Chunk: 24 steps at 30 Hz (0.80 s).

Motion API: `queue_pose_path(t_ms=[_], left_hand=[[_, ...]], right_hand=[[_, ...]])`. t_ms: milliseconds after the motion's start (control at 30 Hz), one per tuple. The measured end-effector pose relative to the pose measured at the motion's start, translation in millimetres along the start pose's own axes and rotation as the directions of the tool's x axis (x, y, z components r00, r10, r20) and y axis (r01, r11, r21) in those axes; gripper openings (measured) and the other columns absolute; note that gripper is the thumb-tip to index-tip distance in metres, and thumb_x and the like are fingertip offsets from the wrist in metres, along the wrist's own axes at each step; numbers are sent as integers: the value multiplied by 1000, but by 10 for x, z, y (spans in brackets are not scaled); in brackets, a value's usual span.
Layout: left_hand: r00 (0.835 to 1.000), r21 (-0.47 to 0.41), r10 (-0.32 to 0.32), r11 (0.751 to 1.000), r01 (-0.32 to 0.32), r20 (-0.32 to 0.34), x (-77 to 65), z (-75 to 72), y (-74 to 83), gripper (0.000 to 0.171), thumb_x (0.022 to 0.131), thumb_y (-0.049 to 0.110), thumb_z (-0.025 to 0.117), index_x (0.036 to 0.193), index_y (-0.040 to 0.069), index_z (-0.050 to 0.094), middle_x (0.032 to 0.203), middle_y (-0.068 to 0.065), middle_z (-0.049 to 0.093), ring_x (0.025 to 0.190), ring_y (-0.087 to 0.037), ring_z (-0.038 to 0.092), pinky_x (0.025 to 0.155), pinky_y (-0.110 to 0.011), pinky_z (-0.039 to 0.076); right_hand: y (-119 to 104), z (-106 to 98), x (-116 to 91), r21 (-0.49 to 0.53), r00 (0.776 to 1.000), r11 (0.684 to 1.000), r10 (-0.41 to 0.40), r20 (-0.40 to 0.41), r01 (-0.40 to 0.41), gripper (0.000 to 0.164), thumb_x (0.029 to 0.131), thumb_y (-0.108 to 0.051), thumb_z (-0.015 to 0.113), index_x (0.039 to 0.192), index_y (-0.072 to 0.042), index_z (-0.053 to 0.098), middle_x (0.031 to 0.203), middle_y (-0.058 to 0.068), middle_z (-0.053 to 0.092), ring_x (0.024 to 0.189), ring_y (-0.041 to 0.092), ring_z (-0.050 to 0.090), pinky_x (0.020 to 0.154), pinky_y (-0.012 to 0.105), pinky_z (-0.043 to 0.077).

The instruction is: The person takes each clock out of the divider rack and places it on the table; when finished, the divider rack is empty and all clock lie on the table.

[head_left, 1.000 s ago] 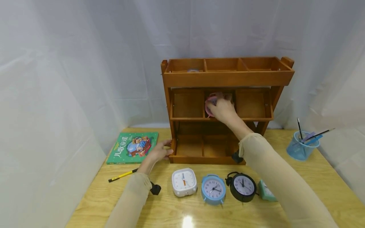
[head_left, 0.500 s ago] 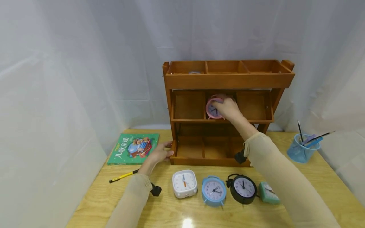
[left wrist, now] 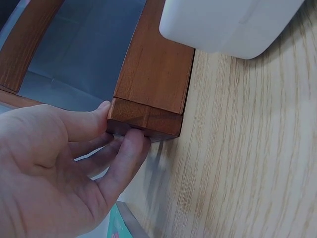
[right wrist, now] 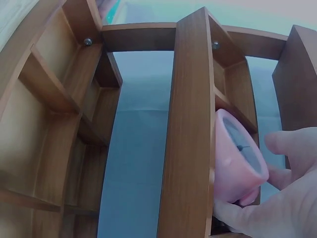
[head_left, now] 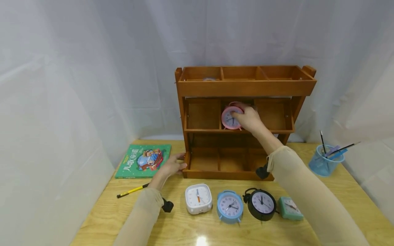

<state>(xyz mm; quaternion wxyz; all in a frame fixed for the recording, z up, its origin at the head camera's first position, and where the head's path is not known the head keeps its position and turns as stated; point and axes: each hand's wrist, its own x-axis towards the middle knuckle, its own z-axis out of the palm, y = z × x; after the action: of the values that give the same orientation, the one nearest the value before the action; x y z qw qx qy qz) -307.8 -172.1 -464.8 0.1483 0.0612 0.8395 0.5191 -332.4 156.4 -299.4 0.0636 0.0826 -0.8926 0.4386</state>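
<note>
My right hand (head_left: 248, 119) holds a pink alarm clock (head_left: 226, 122) in the middle row's centre compartment of a brown wooden shelf (head_left: 246, 88). The thumb lies across the clock's face in the head view, with the other fingers behind its top. In the right wrist view the pink clock (right wrist: 235, 168) leans behind the compartment's front board, fingers around it. At the shelf's lower left corner, my left hand (head_left: 170, 166) grips the wooden end. The left wrist view shows thumb and fingertips pressed against that corner (left wrist: 148, 116).
Before the shelf stand a white clock (head_left: 198, 199), a blue alarm clock (head_left: 230, 206), a black alarm clock (head_left: 261, 204) and a green clock (head_left: 290, 208). A green book (head_left: 143, 161) and yellow pen (head_left: 132, 190) lie left. A blue pen cup (head_left: 324, 164) stands right.
The right hand has shifted slightly right and down with the pink clock, whose face now shows more. The left hand has stayed at the shelf corner.
</note>
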Motion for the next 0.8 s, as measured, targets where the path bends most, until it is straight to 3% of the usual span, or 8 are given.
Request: queue_pose_path(t_ms=[100,200,467,667,800], left_hand=[[1000,2,7,1000,-7,0,-5,-8,2,62,104,0,60,161,-3,36,156,-35,44,113,-35,70,88,-40,64],[1000,-2,0,1000,0,-4,0,-13,-6,61,104,-1,59,161,-3,36,156,-35,44,117,-38,68,90,-41,63],[1000,-20,-11,1000,11,-7,1,-7,-14,61,105,-2,57,161,-5,33,158,-35,43,122,-43,65,93,-45,63],[1000,-23,-3,1000,3,-7,2,-23,-11,61,104,-3,57,161,-7,33,157,-35,43,122,-43,65,93,-46,63],[1000,-23,-12,1000,11,-3,5,-19,-9,61,105,-2,57,161,-5,33,158,-34,43,125,-45,64,95,-47,62]], right_hand=[[6,-3,4,39,1000,999,9,12,-9,47,108,-29,54,153,-18,56,134,23,65,77,20,62,58,28,54],[-1,-13,0,95,999,995,21,32,-24,45,109,-29,53,153,-19,56,139,23,63,72,15,59,57,27,54],[-58,-111,-48,270,981,955,78,177,-124,48,113,-27,46,160,-20,47,153,21,49,102,24,56,74,31,56],[-49,-186,-44,327,960,927,99,261,-184,54,112,-24,49,165,-22,38,160,20,41,115,25,55,86,34,57],[-3,-216,-30,316,956,931,91,279,-180,55,112,-25,51,165,-22,37,162,18,39,118,24,57,88,32,58]])
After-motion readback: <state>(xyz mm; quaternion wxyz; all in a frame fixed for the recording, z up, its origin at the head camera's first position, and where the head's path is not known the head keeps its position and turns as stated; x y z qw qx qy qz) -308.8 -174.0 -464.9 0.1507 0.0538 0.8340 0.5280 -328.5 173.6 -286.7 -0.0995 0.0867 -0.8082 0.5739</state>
